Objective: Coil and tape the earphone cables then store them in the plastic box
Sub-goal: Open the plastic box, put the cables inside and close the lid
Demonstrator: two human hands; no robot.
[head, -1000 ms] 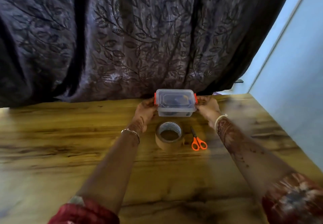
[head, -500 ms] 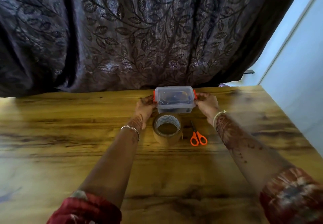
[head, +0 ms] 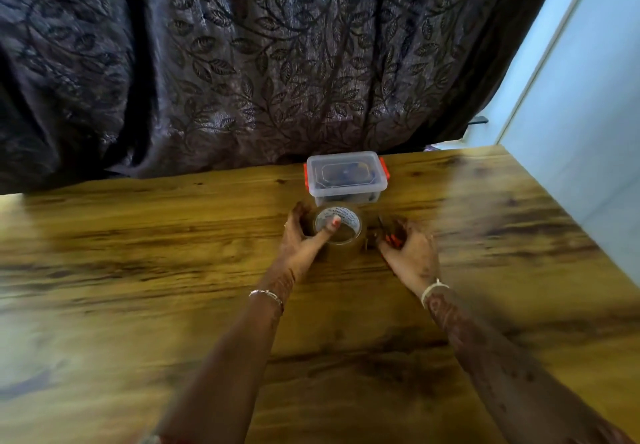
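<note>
Gripping the tape roll [head: 337, 234] with the left hand [head: 303, 244]: fingers curled round its outer left wall, thumb hooked over the near rim into the core, against the white printed liner. Curling the right hand [head: 414, 253] over the scissors [head: 393, 239] just right of the roll, fingers bent down onto them, thumb tucked in at the near side, only a sliver of orange handle showing past the fingers. Low on the bench [head: 138, 270], with roll and scissors lying flat on the wood, the hands near each other. Wearing a thin metal bracelet [head: 266, 296] on the left wrist and a pale band [head: 433, 291] on the right, with dark patterning along both forearms.

Just beyond the roll, touching it or nearly so, the plastic box [head: 346, 195]: clear, lid [head: 346, 161] on, orange latches [head: 385, 169] at both short ends, touched by neither hand. Inside, seen through lid and wall, dark shapes, probably the earphone cables [head: 341, 176], too blurred to sort out.

Behind the box, at the bench's far edge, a dark curtain [head: 259, 62] with a leaf pattern, hanging in folds. Off to the right, a pale blue wall [head: 588, 97].
</note>
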